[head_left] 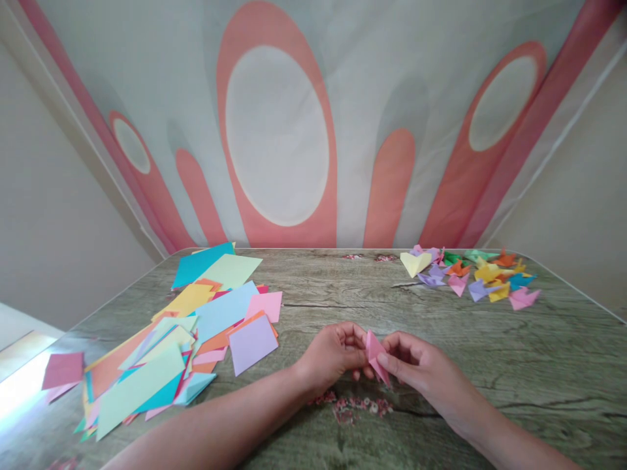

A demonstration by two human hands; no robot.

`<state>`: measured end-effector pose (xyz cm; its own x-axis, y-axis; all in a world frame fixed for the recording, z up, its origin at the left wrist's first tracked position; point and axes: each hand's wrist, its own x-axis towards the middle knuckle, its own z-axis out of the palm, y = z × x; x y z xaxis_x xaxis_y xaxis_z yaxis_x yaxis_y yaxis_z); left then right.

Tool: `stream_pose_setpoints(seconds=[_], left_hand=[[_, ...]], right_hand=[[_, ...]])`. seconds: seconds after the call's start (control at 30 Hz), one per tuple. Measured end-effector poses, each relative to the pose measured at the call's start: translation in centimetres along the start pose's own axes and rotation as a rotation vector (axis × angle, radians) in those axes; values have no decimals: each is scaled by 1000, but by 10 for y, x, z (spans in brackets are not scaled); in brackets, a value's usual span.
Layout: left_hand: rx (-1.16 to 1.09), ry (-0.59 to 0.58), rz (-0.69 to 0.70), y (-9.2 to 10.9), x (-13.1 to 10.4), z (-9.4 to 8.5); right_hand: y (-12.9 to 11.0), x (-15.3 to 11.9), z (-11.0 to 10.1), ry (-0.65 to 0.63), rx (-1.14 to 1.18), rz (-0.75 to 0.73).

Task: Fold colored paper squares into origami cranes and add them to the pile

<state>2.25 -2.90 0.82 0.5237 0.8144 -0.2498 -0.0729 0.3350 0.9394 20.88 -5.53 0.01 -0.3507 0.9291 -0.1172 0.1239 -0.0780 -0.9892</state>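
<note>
A small piece of folded pink origami paper is held between my two hands, just above the table near its front middle. My left hand pinches its left side, with the fingers curled behind it. From the other side, my right hand grips the paper between thumb and fingers. The paper is narrow and pointed, tilted with its lower tip toward the right. Part of it is hidden behind my fingertips.
Loose coloured paper sheets lie in a heap on the left of the wood-grain table. Folded paper figures in several colours cluster at the back right, with a cream paper heart beside them. A patterned curtain hangs behind.
</note>
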Motion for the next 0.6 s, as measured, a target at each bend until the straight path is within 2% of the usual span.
stream_pose_setpoints(seconds=[0.23,0.33,0.6], left_hand=[[-85,-67,16,0,-2,3],[-64,-44,13,1,-3,5],[91,93,29,6,-2,5]], right_hand=[[0,-1,2,43,-59,-29],[1,-2,2,68,-114,-48],[-5,-3,2,32,-168,-67]])
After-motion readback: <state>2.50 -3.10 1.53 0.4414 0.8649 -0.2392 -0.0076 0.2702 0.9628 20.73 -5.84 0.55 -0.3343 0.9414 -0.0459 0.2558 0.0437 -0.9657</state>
